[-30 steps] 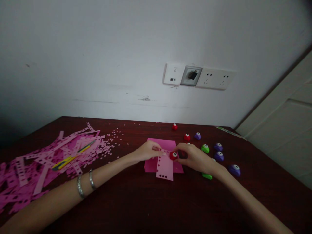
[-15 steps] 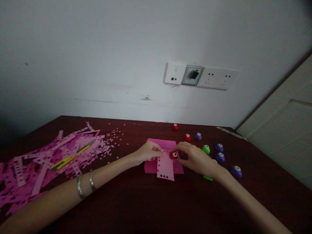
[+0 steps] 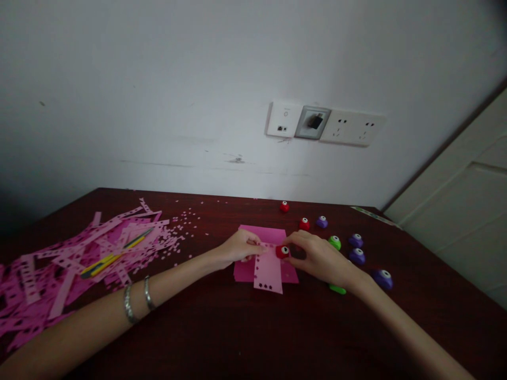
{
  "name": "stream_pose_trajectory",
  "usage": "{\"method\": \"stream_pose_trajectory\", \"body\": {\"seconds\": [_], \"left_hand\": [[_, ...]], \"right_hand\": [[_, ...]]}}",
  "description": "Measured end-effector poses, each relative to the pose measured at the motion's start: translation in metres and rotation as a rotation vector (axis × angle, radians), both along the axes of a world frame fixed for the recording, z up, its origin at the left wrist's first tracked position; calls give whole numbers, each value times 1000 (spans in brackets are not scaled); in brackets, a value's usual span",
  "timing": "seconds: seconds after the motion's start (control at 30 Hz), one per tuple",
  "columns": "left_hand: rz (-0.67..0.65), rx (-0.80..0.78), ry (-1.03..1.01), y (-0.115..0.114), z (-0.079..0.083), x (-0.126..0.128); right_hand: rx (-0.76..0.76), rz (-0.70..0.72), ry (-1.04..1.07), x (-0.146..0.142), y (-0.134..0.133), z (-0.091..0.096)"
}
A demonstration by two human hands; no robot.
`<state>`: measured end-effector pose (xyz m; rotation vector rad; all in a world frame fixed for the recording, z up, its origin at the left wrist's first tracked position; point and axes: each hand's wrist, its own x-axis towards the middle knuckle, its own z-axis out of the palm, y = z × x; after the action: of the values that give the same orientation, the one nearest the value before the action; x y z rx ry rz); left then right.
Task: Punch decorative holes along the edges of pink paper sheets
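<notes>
A light pink sheet of paper (image 3: 269, 272) has small shapes punched along its left, top and near edges. My left hand (image 3: 240, 247) pinches its upper left part between thumb and fingers. At its right edge, a red craft punch (image 3: 282, 252) is held between the thumb and fingers of my right hand (image 3: 317, 256). Beneath lies a stack of darker pink paper (image 3: 244, 272) on the dark red table. How far the sheet reaches into the punch cannot be made out.
Pink paper strips (image 3: 29, 277) and punched bits pile up at left, with a yellow utility knife (image 3: 103, 264) on top. Red punches (image 3: 284, 206), purple punches (image 3: 383, 279) and a green punch (image 3: 335, 242) stand at right. A wall (image 3: 178, 105) with sockets (image 3: 352, 128) borders the back.
Almost nothing differs. Both hands keep their hold on the sheet and the red punch, and the view has shifted very slightly.
</notes>
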<state>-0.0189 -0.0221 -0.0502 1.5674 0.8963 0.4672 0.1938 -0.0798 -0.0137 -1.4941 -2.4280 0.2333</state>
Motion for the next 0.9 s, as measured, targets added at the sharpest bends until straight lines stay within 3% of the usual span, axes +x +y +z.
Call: {"method": "stream_pose_trajectory", "body": {"seconds": [0.63,0.77,0.9], "left_hand": [[25,3,-68,8,-10,-4],[18,12,-48,10,-9,-5],[24,49,22,10,-7,-5]], "right_hand": [[18,5,6,10,5,-2],[31,-53,13,18,7,3],[35,-143,42,44,15,11]]}}
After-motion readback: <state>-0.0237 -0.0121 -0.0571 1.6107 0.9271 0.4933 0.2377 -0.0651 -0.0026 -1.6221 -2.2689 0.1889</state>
